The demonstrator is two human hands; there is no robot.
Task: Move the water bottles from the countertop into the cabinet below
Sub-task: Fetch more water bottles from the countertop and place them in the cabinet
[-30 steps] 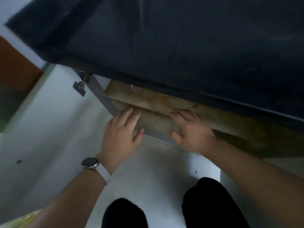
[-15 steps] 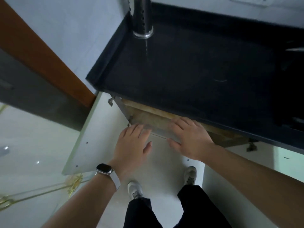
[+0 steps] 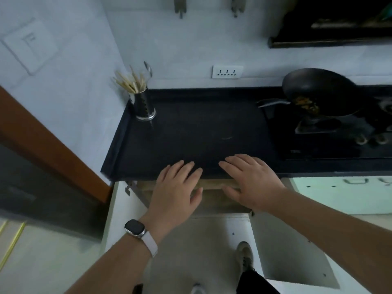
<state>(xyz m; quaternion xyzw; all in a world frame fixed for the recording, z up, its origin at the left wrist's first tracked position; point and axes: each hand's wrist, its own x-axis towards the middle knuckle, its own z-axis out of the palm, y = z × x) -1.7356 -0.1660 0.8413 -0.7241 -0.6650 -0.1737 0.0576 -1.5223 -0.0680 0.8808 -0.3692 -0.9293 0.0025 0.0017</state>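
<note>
While both cabinet doors (image 3: 292,249) stand swung wide, the left hand (image 3: 178,194) and right hand (image 3: 252,183) hover flat and empty, fingers spread, over the front edge of the dark counter (image 3: 201,132) — just above the cabinet (image 3: 214,200) opening. No water bottles show on the counter, and the cabinet's inside is too hidden to tell. At the counter's back left corner a metal holder (image 3: 145,107) carries chopsticks (image 3: 129,81) — a wok (image 3: 320,92) with food sits on the stove (image 3: 331,141) at right.

Head view, steeply down, countertop (image 3: 191,134) close
</note>
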